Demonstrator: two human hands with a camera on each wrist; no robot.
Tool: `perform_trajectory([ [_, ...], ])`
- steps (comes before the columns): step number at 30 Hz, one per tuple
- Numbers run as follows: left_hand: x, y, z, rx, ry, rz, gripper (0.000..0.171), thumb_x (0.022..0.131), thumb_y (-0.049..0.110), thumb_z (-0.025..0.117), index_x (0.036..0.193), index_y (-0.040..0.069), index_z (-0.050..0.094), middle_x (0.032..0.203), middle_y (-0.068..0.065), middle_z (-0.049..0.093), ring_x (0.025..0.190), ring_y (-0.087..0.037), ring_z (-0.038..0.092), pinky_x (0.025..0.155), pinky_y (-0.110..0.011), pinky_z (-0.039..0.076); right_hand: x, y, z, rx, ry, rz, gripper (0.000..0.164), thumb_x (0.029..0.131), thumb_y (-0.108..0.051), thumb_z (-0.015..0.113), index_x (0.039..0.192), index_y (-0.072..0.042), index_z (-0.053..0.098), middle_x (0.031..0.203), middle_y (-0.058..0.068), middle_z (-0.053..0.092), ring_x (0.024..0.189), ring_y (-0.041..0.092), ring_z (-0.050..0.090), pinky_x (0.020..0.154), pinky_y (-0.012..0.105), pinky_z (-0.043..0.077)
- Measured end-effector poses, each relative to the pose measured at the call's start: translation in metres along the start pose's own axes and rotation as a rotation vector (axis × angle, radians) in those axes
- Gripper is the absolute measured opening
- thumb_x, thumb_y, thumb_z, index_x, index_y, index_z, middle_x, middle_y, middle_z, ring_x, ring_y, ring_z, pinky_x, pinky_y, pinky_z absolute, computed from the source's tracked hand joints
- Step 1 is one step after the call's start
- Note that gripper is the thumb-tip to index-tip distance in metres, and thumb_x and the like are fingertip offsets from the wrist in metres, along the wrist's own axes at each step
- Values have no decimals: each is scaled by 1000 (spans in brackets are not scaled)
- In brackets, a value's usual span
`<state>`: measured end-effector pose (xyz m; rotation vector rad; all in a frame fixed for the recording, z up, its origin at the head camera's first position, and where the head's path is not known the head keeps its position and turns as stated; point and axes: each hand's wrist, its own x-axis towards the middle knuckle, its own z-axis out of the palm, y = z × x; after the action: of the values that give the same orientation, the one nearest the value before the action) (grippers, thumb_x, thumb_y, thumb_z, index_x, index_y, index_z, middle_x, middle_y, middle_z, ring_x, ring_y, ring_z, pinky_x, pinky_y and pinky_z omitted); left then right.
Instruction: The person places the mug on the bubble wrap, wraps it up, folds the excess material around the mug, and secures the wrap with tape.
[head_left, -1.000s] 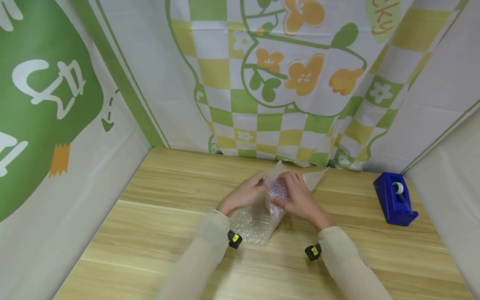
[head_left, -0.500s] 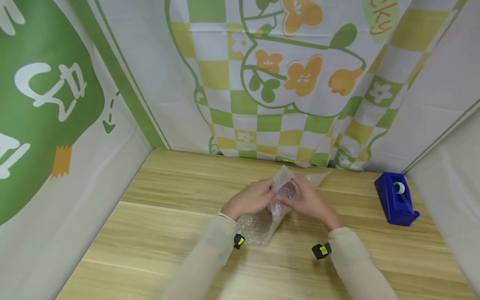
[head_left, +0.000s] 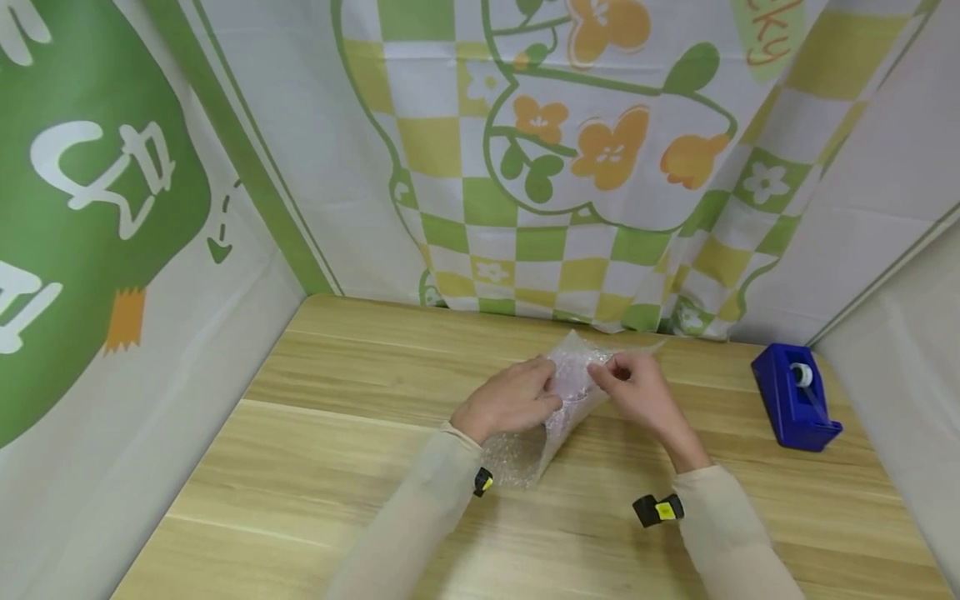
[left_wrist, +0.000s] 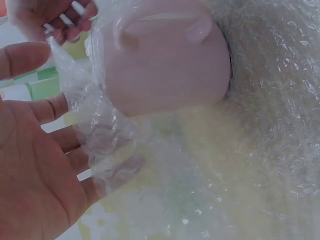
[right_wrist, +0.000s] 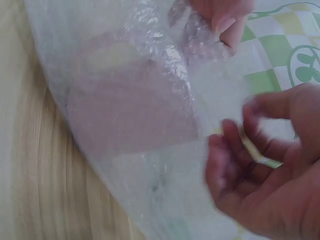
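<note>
A pink mug [left_wrist: 165, 70] with its handle lies wrapped in clear bubble wrap [head_left: 573, 375], near the back of the table. In the left wrist view, my left hand [left_wrist: 40, 155] lies along one flap of the wrap, fingers fairly straight behind the film and thumb apart from them, near the wrap's edge. On the other side, my right hand [head_left: 637, 396] has its fingers curled, with thumb and fingertips close together at the wrap's edge. Through the film, the right wrist view shows the mug's side, slightly blurred. The right fingertips [right_wrist: 215, 150] stand just beside it.
A blue tape dispenser [head_left: 795, 400] with a roll of tape stands at the right end of the wooden table [head_left: 337, 467]. A patterned cloth [head_left: 540, 242] hangs down to the table's back edge. Pale side walls close in the left and right.
My right hand has drawn back to the right from over the mug, its spread fingers now curled together. My left hand has shifted right onto the wrap, which now covers more of the mug.
</note>
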<state>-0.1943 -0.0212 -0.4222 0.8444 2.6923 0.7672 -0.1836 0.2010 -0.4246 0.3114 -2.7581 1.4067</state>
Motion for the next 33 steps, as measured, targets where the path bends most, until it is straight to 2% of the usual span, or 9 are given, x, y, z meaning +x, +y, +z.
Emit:
perform_trajectory([
  [1,0,0,0,5,1,-8,16,96,33,50,96,17,53,126,-8,63,109,-24,62,82,-33,51,-1,0,-1,5,-10,34,32,100,-18,65,74,1,66,64,5,58,56,14,46,52,26,39],
  [3,0,2,0,19,6,-26,21,97,37,51,101,16,54,122,-7,64,106,-22,62,81,-33,51,-4,0,-1,22,-35,102,33,99,-16,65,73,3,65,64,4,57,57,13,46,52,25,41],
  [6,0,4,1,34,12,-48,35,100,43,51,116,13,54,117,-6,63,101,-22,62,84,-35,52,-7,0,0,67,-64,187,30,99,-14,64,76,5,68,72,7,65,67,17,61,62,26,52],
  [9,1,7,2,53,18,-67,55,102,50,49,136,7,48,132,-11,61,117,-26,61,97,-39,51,-9,0,2,124,-61,252,26,99,-12,64,82,8,69,85,13,71,83,28,71,76,33,59],
  [14,5,11,7,125,46,-92,75,103,55,46,154,2,35,150,-18,49,133,-32,52,107,-44,45,-13,2,7,208,-19,308,22,97,-8,65,86,11,68,91,19,71,92,33,72,87,41,58],
  [16,6,13,9,165,61,-104,77,103,57,45,154,1,35,150,-17,49,133,-32,52,107,-45,45,-15,4,8,237,-11,316,22,96,-8,67,86,11,69,91,17,71,92,29,72,88,40,57],
  [22,7,17,11,240,80,-140,79,100,61,46,154,3,39,148,-14,53,131,-31,54,103,-48,46,-20,8,11,259,8,333,19,94,-9,69,87,9,72,90,6,70,86,13,62,78,23,52],
  [26,7,19,12,257,81,-167,81,99,64,46,155,6,38,150,-12,51,132,-31,52,105,-51,44,-21,11,12,249,8,298,18,93,-7,70,86,9,73,88,5,69,83,12,56,73,24,48],
  [33,7,23,15,273,90,-208,84,98,69,42,155,7,38,151,-11,50,131,-33,53,105,-53,43,-20,18,17,180,14,205,16,91,-1,70,84,13,72,76,6,67,70,11,51,60,23,43],
])
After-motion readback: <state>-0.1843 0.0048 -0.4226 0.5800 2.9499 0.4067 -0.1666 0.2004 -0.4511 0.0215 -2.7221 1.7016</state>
